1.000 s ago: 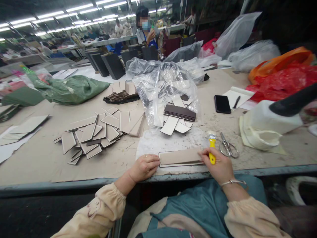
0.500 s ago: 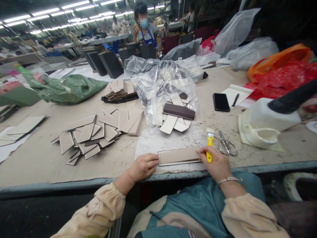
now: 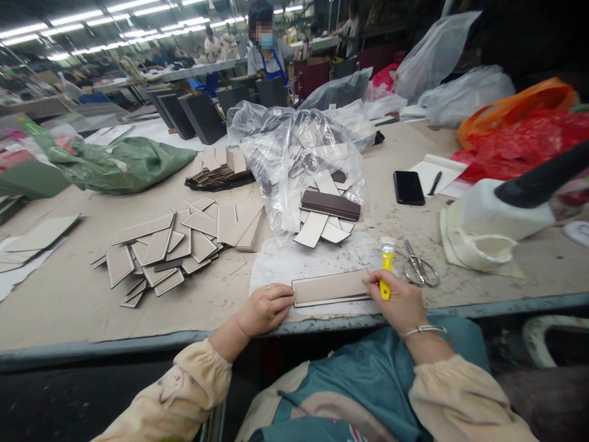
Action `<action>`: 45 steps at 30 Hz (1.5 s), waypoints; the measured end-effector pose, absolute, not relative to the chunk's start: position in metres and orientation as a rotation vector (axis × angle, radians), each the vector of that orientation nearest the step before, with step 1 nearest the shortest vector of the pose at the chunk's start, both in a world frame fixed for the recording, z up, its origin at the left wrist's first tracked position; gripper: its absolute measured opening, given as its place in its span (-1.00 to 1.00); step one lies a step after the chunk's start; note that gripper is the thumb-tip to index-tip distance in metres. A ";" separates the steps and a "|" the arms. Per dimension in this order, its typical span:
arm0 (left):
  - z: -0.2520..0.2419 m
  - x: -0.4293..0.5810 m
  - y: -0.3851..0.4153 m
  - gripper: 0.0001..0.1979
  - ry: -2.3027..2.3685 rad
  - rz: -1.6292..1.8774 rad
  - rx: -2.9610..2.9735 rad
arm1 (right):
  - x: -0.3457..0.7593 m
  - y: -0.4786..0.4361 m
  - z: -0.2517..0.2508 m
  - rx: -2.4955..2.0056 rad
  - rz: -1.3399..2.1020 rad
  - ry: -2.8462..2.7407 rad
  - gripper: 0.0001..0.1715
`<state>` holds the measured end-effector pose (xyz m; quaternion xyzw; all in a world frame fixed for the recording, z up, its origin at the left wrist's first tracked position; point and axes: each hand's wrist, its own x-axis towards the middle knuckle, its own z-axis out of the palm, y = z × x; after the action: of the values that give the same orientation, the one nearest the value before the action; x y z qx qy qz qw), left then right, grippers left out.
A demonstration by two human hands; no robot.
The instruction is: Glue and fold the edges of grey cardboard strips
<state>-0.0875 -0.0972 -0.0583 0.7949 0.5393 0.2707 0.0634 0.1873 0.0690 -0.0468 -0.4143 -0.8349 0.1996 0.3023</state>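
In the head view, a long beige strip (image 3: 329, 286) lies on a light, dark-edged backing piece near the table's front edge. My left hand (image 3: 269, 309) is closed on the left end of the pieces, fingertips together. At the other end my right hand (image 3: 399, 302) pinches the beige strip between thumb and finger, and a yellow-handled brush (image 3: 386, 270) is tucked in the same hand, bristles pointing away from me. Just right of the brush lies a pair of scissors (image 3: 419, 267). A white sheet (image 3: 271, 264) is under the work.
Loose dark-edged panels (image 3: 161, 245) are heaped on the left. Beyond the strip, a clear plastic bag (image 3: 271, 178) holds more pieces, with dark brown strips (image 3: 330, 205) at its mouth. A phone (image 3: 409, 188) and a white glue container (image 3: 483, 239) stand right. A masked person (image 3: 269, 58) is across the table.
The view has shifted slightly. My hands keep their places at both ends of the strip. The person opposite has lowered a raised hand.
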 end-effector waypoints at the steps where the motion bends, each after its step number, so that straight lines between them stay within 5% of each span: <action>1: -0.059 -0.088 -0.097 -0.75 1.629 0.816 2.399 | 0.187 0.069 -0.047 -1.094 0.525 -2.216 -0.86; 45: -0.052 -0.084 -0.094 -0.80 1.657 0.780 2.473 | 0.186 0.067 -0.051 -1.057 0.454 -2.339 -0.86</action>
<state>-0.0837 -0.0943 -0.0524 0.8032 0.5382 0.2533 0.0320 0.1865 0.0669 -0.0515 -0.3910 -0.8655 0.1681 0.2642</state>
